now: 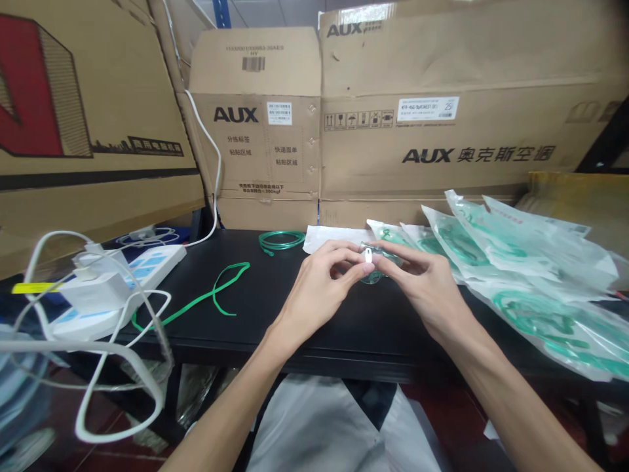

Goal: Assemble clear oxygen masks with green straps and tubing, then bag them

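Above the black table [275,328], my left hand [319,282] and my right hand [430,275] meet at the fingertips. Both are closed in a pinch on a small clear plastic piece [372,278] with a greenish tint. A little white tab [368,254] shows between the two thumbs. My fingers hide most of the piece, so its full shape cannot be made out. Left of my hands, a green elastic strap [196,299] lies loosely curled. Behind it rests a coil of green tubing [289,246]. A flat white packet [337,236] lies just beyond my fingers.
Several clear-and-white bags [491,246] holding green tubing are piled at the right. On the left, a white power strip [157,265] carries plugged-in chargers, with white cables [137,357] looping over the table edge. Large cardboard boxes [442,164] wall off the back.
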Demonstrator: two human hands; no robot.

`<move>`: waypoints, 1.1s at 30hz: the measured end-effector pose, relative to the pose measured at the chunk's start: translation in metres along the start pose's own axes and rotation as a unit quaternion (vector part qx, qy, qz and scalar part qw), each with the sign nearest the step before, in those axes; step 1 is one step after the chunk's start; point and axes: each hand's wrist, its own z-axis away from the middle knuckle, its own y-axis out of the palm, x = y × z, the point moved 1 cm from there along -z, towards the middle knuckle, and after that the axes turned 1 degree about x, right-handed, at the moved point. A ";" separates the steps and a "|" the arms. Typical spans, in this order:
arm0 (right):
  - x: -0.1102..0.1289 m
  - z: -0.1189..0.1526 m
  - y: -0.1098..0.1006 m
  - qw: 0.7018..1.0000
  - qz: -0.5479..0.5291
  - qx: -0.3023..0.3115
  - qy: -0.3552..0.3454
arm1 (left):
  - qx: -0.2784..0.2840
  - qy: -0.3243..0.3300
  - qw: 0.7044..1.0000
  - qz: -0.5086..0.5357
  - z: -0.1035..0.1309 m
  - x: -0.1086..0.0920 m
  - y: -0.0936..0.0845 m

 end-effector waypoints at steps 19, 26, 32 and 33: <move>0.004 0.001 -0.001 0.998 0.027 0.055 -0.005 | 0.005 0.015 0.999 -0.042 -0.001 0.003 -0.005; 0.001 0.000 -0.003 0.991 0.066 0.111 0.041 | 0.006 0.076 0.992 -0.103 0.000 -0.003 -0.010; -0.001 -0.001 -0.005 0.982 0.077 0.163 0.057 | 0.103 0.107 0.978 -0.148 0.000 -0.005 -0.019; -0.002 -0.001 -0.005 0.981 0.077 0.167 0.059 | 0.110 0.101 0.977 -0.155 0.000 -0.004 -0.021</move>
